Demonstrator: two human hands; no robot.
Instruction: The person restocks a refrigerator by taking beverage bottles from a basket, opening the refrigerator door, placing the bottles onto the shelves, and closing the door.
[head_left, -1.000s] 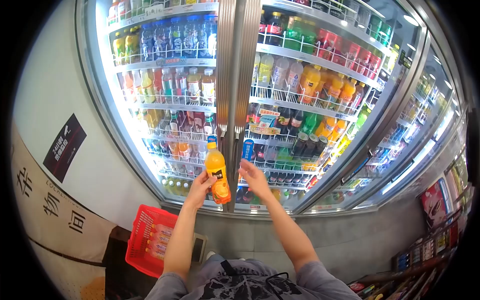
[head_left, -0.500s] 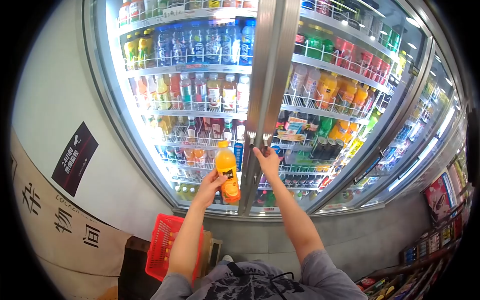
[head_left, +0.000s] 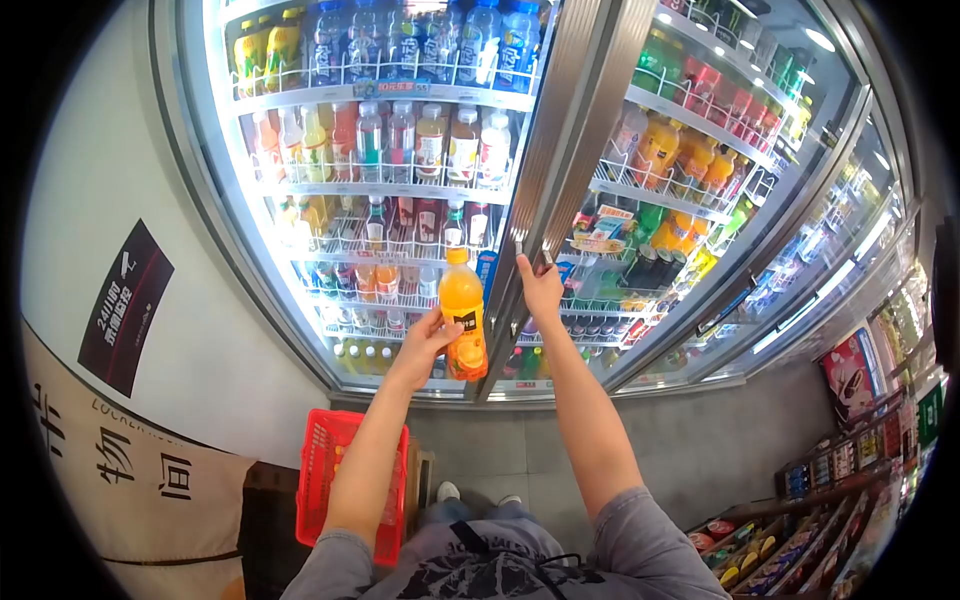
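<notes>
My left hand (head_left: 425, 348) is closed around an orange juice bottle (head_left: 461, 300) with an orange cap, held upright before the glass cooler. Higher and to the right, my right hand (head_left: 541, 287) grips at a door handle (head_left: 547, 259), where two metal door frames meet. The fingertips are partly hidden, and I cannot tell which of the two doors they pull on. Behind the bottle, the left glass door shows lit shelves of drinks (head_left: 430, 140). Through the right door (head_left: 690, 150) I see more bottles and cans.
A red shopping basket (head_left: 310, 480) sits at lower left, partly behind my left forearm, beside a brown box (head_left: 424, 470). A white wall with a dark sign (head_left: 125, 308) stands left. Snack shelves (head_left: 790, 545) are at lower right, with grey floor tiles (head_left: 600, 440) between.
My view has shifted, so the cooler shelves look larger and higher on the left. The left door frame slants more. Both hands keep their holds, and my shoes have come into sight.
</notes>
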